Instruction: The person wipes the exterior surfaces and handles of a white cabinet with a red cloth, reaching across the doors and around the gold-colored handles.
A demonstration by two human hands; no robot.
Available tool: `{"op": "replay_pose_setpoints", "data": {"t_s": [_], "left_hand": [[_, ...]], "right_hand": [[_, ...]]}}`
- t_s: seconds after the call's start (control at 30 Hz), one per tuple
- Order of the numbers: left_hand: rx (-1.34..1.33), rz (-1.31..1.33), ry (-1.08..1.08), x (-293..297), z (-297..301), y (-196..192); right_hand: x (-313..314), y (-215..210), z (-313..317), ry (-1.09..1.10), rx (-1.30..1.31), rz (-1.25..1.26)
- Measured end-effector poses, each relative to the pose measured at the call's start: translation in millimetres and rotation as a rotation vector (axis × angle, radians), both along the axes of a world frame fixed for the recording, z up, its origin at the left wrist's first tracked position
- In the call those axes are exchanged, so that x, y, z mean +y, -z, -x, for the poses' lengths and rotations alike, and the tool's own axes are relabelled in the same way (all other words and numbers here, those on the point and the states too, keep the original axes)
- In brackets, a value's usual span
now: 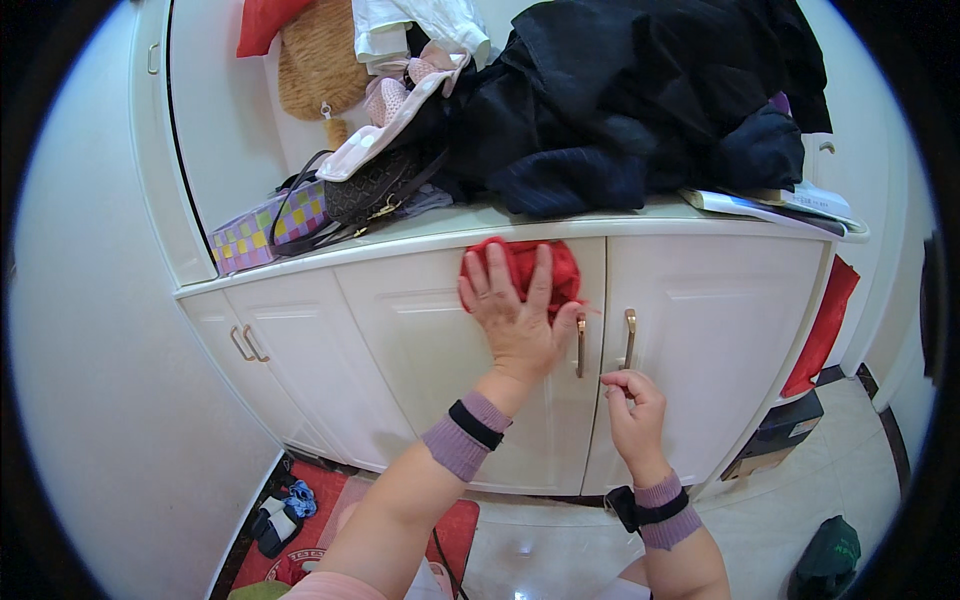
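My left hand point(515, 320) lies spread over a bunched red cloth point(552, 272), pressing it against the upper part of a white cabinet door point(455, 350). Its fingers are stretched apart, and the thumb reaches toward a gold door handle point(581, 347). Lower and to the right, my right hand point(637, 408) is closed, with thumb and fingers drawn together in front of the neighbouring door point(700, 350). It is just below a second gold handle point(629, 338). Whatever it pinches, if anything, is too small to make out. Both wrists wear purple cuffs with black straps.
Dark clothes point(640, 100) are heaped on the cabinet top, beside a dark handbag point(372, 185) and a checked box point(265, 228). Papers point(770, 207) overhang the right end. Slippers point(275, 525) lie on a red mat point(318, 490) at lower left. A dark box point(785, 425) stands right of the cabinet.
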State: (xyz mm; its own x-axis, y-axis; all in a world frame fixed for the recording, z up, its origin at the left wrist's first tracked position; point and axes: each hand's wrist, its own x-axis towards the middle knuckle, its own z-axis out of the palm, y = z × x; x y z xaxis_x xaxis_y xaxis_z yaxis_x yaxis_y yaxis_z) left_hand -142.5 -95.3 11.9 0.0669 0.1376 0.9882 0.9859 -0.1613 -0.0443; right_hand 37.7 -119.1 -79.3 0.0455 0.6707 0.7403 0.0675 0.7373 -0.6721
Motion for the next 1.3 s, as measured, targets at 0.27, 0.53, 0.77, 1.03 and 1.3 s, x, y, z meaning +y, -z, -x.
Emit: {"op": "replay_pose_setpoints", "data": {"t_s": [0.27,0.53,0.77,1.03,1.3], "left_hand": [[0.334,0.07,0.211,0.4,-29.5,-15.6],[0.469,-0.008,0.21,-1.1,24.3,-23.4],[0.43,0.023,0.077,-30.1,132.5,-17.7],[0.365,0.052,-0.058,-51.4,188.5,-5.9],[0.605,0.161,0.098,-27.2,88.2,-31.3]], "right_hand": [[-2.1,4.7,5.9,-0.017,-0.015,0.054],[0.2,10.5,27.6,-0.057,0.022,0.123],[10.3,14.7,40.9,-0.07,0.098,0.084],[10.5,-5.4,29.6,-0.037,-0.247,-0.075],[17.1,1.0,24.0,-0.18,-0.212,-0.081]]}}
